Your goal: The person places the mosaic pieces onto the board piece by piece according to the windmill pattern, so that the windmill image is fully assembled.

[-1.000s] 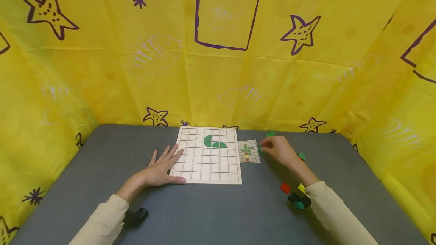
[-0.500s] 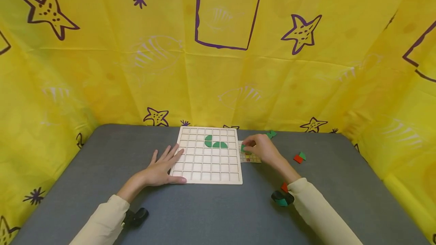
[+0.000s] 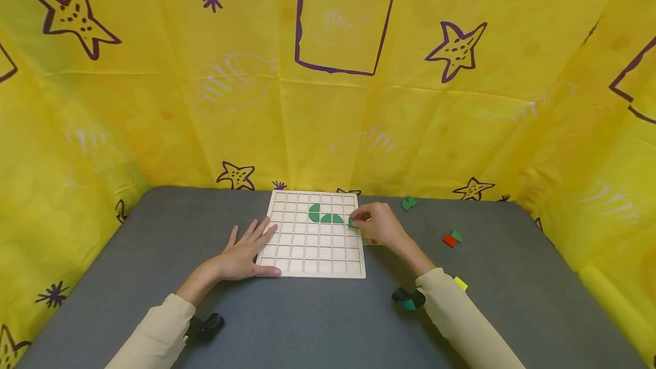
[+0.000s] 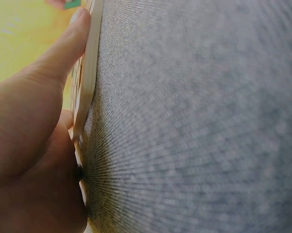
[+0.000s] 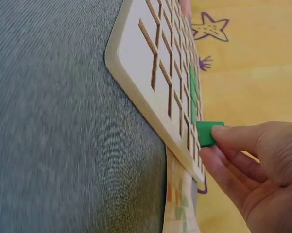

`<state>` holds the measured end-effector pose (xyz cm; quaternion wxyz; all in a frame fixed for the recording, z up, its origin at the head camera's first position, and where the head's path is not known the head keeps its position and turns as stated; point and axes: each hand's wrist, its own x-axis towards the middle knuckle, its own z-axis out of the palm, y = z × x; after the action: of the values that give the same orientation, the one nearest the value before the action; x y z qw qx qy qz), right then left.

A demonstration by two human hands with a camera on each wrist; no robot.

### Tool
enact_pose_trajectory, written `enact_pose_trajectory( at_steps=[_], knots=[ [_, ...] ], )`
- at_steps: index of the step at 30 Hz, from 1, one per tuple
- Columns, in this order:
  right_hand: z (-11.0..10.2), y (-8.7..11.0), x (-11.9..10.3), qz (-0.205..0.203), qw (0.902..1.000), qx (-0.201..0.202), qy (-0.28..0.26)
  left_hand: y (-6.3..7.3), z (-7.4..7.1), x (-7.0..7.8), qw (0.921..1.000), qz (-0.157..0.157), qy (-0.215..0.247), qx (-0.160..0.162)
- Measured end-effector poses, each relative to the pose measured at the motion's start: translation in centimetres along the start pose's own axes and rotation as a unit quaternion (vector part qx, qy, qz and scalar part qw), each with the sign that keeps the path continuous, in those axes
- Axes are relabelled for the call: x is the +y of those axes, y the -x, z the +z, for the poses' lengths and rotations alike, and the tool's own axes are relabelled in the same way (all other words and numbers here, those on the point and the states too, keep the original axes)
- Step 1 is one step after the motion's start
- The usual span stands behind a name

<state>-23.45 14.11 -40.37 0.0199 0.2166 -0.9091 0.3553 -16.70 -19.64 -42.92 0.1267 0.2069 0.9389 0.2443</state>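
Observation:
A pale wooden grid board (image 3: 311, 252) lies on the table, with several green rounded pieces (image 3: 326, 218) set in its upper cells. My left hand (image 3: 241, 255) rests on the board's left edge, its fingers spread and the thumb at the front left corner. Over the right edge, my right hand (image 3: 381, 224) pinches a small green tile (image 5: 207, 133) between thumb and fingertips. In the right wrist view that tile overlaps the grid's far side, close over the cells. A paper pattern card (image 5: 177, 199) lies beside the board, mostly hidden under the right hand in the head view.
Loose green pieces (image 3: 409, 203) lie at the back right of the grey table (image 3: 307, 323). A red tile (image 3: 450, 240) touches another green piece (image 3: 456, 236). A yellow tile (image 3: 460, 283) sits by the right sleeve. A yellow printed curtain (image 3: 328, 130) stands behind.
The right hand has moved left from the loose pieces, across the pattern card, to the board's right edge, carrying the green tile. The left hand stays put.

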Motion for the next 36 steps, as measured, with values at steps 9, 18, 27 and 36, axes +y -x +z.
enact_pose_trajectory(
  at_steps=[9,18,27,36],
  knots=[
    [2.0,-1.0,-1.3,0.008,0.9997,0.015,-0.017,-0.1,0.0,0.1,1.0,0.005,0.005,0.0],
    [4.1,-1.6,-2.4,0.017,0.9994,-0.013,-0.028,-0.1,0.0,0.0,1.0,-0.004,0.002,-0.003],
    [5.0,-1.7,-3.2,0.028,0.9996,-0.011,-0.003,0.1,-0.3,0.2,1.0,0.0,0.005,0.002],
    [4.9,-1.6,-3.6,0.03,0.9995,-0.013,-0.002,0.1,-0.1,0.2,1.0,0.005,0.008,0.004]
  ],
)
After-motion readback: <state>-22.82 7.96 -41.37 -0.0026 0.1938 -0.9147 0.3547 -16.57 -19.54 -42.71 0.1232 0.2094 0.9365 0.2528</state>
